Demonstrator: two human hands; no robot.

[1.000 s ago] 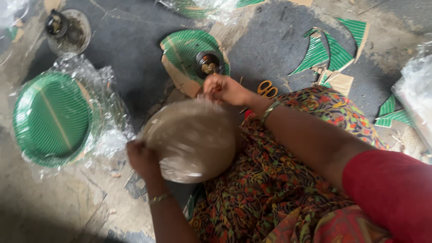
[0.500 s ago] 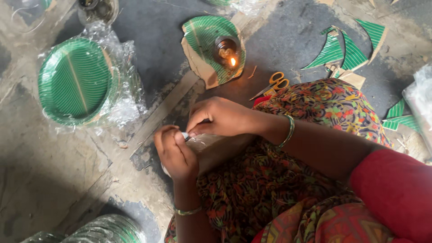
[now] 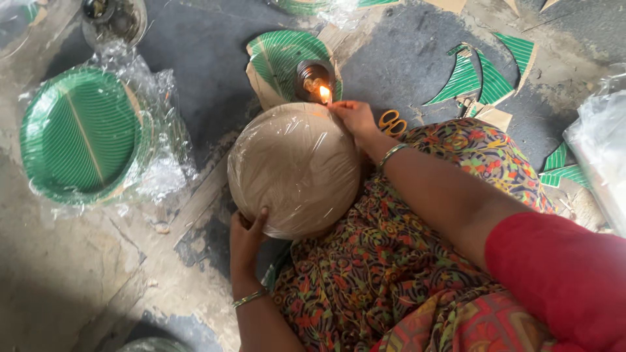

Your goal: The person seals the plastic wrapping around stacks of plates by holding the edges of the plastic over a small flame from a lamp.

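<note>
Hands: two, left hand (image 3: 246, 236) and right hand (image 3: 354, 116).
Wrapped plate bundle, brown side up (image 3: 295, 171): one.
Wrapped stack of green plates (image 3: 79, 133): one.
Lamp with flame (image 3: 314, 79): one.
Scissors, orange handles (image 3: 392, 122): one pair.
Green offcuts (image 3: 481, 73): several, exact number unclear.
Bangles (image 3: 390, 154): two, one per wrist.

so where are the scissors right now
Head view: the scissors lie on the floor just right of the right hand, beside the lamp.
</note>
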